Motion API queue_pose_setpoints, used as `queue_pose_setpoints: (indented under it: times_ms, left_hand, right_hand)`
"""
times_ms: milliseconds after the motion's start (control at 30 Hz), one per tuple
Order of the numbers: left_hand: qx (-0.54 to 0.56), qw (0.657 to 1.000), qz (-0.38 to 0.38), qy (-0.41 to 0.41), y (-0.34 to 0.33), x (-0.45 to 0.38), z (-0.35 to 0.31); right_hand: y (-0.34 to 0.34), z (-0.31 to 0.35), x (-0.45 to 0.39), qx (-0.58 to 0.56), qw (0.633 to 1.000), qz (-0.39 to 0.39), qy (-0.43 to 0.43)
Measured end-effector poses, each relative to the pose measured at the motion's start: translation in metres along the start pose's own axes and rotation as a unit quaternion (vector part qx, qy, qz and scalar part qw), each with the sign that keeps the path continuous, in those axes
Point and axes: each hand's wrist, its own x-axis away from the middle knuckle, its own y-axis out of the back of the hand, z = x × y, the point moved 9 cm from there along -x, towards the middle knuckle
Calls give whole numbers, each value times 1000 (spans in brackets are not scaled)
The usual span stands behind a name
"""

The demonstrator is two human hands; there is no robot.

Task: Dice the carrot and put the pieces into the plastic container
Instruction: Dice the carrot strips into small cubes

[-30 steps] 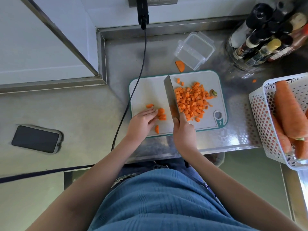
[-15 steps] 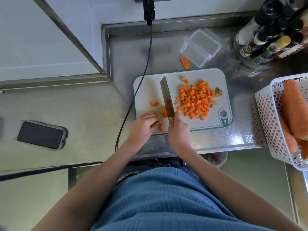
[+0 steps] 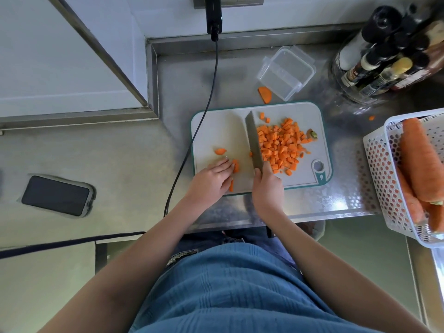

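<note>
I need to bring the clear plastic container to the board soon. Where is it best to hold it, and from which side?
Judging by its pose, grip the clear plastic container by its near rim, coming from the white cutting board side. It stands open and looks empty, so one wall could be pinched.

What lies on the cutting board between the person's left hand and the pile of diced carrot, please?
In the head view, the knife lies between the left hand and the diced carrot pile, gripped by the right hand, with a few uncut carrot pieces beside the fingertips.

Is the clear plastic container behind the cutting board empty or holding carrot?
Empty. The clear plastic container shows only its bare bottom; the orange diced carrot pile lies on the white cutting board.
</note>
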Motion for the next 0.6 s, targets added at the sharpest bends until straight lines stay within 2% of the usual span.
queue_pose_setpoints:
  times_ms: [100,233,433,600]
  left_hand:
    - [22,1000,3,11,-1,2,1]
    - [37,994,-52,88,12,18,18]
    - [-35,992,-59,107,12,29,9]
    - [-89,984,-71,139,11,28,5]
  right_hand:
    - [17,-10,-3,-51,999,-14,0]
    - [12,7,11,-97,994,10,37]
    - [-17,22,22,-123,990,59,43]
    - [-28,13,16,-83,995,62,13]
